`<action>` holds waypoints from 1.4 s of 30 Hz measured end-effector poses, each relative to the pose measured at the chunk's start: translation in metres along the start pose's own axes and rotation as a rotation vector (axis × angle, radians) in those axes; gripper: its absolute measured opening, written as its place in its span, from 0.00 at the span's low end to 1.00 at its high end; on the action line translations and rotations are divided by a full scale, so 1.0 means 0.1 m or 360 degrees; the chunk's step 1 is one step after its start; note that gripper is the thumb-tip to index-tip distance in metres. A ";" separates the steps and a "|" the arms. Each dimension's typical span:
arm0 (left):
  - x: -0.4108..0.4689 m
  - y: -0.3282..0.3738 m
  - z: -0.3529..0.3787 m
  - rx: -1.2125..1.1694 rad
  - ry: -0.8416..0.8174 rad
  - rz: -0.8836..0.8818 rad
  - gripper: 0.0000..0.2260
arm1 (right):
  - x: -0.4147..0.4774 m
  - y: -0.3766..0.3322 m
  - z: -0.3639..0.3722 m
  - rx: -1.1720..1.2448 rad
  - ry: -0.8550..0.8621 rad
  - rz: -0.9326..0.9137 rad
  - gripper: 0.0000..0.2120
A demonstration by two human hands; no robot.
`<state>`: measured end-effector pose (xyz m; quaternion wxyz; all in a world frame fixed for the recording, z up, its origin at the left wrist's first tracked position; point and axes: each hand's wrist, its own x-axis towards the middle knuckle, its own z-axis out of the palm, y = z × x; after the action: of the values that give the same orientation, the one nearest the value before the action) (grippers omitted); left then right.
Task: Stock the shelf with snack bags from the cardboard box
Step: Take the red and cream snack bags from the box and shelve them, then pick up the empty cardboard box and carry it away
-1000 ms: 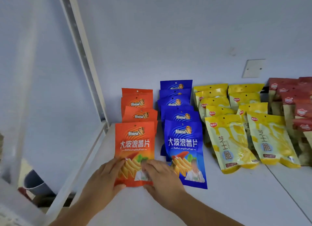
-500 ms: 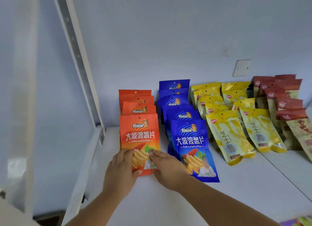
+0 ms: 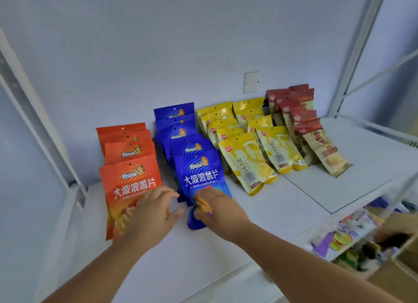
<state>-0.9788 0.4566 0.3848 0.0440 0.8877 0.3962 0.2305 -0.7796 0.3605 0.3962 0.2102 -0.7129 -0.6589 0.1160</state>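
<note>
Bags run toward twelve on the white shelf [image 3: 248, 223]: right hand [image 3: 218, 208] covers the front blue foil snack bag [image 3: 201, 178] at its six-o'clock end, grip unclear; left hand [image 3: 153, 214], fingers relaxed, rests on the front orange foil snack bag [image 3: 129, 189].

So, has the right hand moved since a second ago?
Yes. The right hand went rightward, off the front orange bag onto the front blue bag.

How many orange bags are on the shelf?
4 orange bags in one row at the shelf's left end: front bag under the left hand, three overlapping behind it toward the wall. Others may be hidden.
</note>
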 end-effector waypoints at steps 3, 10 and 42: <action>0.20 0.43 0.07 -0.0071 -0.0209 0.0146 0.16 | -0.29 0.35 -0.27 0.0045 0.0125 0.0138 0.25; 0.56 1.68 0.39 -0.0240 -0.0454 0.0256 0.17 | -1.07 1.26 -0.92 -0.0054 0.0347 0.0340 0.28; 0.70 6.62 2.99 -0.0227 -0.1154 0.1483 0.21 | -4.83 4.55 -1.87 0.0098 0.0816 0.1847 0.27</action>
<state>-0.3529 0.0870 0.3175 0.1303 0.9850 -0.0921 -0.0664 -0.3426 -0.1637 0.3021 0.2846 -0.9527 -0.0903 0.0556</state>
